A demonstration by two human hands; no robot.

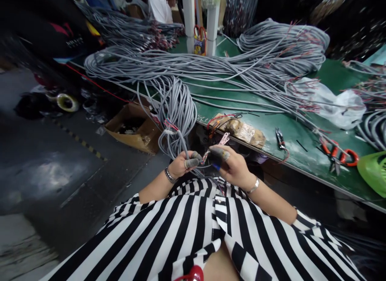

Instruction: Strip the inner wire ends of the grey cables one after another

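My left hand [183, 163], with grey finger covers on the thumb and a finger, is closed around the end of a grey cable [181, 142]. Just to its right, my right hand [230, 164] pinches the thin coloured wires [206, 155] that come out of that cable end. Grey covers show on these fingers too. A small pale pink piece [224, 139] sticks up above the right fingers; its kind is unclear. Behind my left hand, a looped bundle of grey cable [177, 100] hangs over the table edge.
On the green table [265, 122] lie long grey cable coils [283, 47], a taped block [241, 130], small pliers [280, 138], orange-handled scissors [336, 154] and a plastic bag [331, 104]. A green basket [374, 172] stands at right. A cardboard box [135, 130] sits below left. Another person [159, 6] is behind.
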